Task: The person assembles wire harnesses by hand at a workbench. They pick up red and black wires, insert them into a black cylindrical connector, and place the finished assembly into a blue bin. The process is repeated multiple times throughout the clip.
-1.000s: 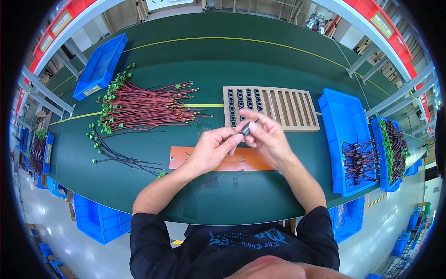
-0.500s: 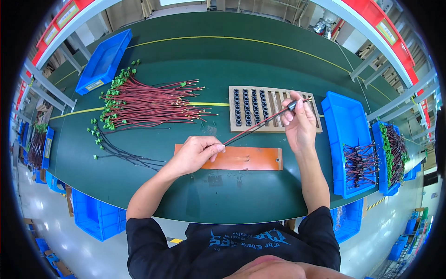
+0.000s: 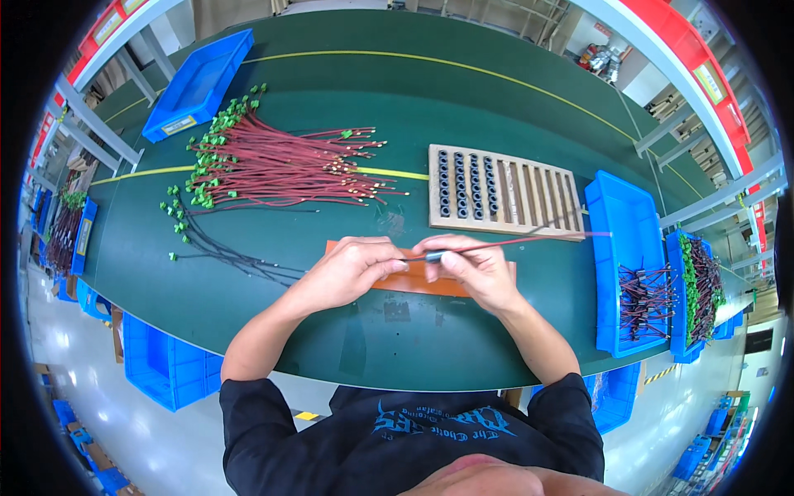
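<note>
Since the earlier frame, the person's right hand (image 3: 480,277) has come down from the wooden slotted rack (image 3: 463,224) to the left hand (image 3: 356,266), above the orange board (image 3: 422,284). The black cylindrical core (image 3: 434,256) came with it and is now between the two hands. The red wire (image 3: 538,240) was stretched from hand to hand; now its long part points to the right, blurred, towards the blue tray (image 3: 606,285).

The right thumb and fingers are closed around the core. The left thumb and forefinger are pinched narrow at its left end, but what exactly is between them cannot be told.

As far as one can judge, the work is partway. This piece has its core already on the wire and does not yet lie in the tray, where many cored wires (image 3: 645,306) are heaped. What seems left is considerable: four columns of loose cores (image 3: 475,186) stand in the rack, and at the left lie a large bundle of red wires (image 3: 289,165) and fewer black wires (image 3: 236,250), both with green connectors (image 3: 201,197).
</note>
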Available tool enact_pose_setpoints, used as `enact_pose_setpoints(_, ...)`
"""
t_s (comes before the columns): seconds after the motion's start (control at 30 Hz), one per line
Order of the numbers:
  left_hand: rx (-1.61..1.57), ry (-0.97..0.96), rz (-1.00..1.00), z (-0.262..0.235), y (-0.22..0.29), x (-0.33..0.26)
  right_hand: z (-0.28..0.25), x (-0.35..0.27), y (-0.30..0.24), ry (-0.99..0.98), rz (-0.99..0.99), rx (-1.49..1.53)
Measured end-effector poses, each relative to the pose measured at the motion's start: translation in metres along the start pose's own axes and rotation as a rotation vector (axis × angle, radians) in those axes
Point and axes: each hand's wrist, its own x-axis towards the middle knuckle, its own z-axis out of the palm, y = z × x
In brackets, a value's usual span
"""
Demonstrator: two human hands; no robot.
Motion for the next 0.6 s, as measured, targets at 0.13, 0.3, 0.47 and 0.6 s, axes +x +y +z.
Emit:
enact_pose_setpoints(0.13, -0.049, 0.010, 0.040, -0.012, -0.010, -0.012, 0.018, -0.002, 0.013, 0.133, 0.141, 0.039)
enact_pose_setpoints(0.3, -0.492, 0.114, -0.228, -0.028, -0.032, -0.038, 0.023, -0.002, 0.029, 0.182, 0.120, 0.236)
enact_pose_setpoints(0.47, -0.659, 0.125, -0.317, -0.024, -0.057, -0.047, 0.026, 0.000, 0.037, 0.211, 0.143, 0.278)
enact_pose_setpoints(0.6, -0.591, 0.226, -0.246, -0.015, -0.061, -0.043, 0.027, 0.001, 0.050, 0.216, 0.178, 0.294)
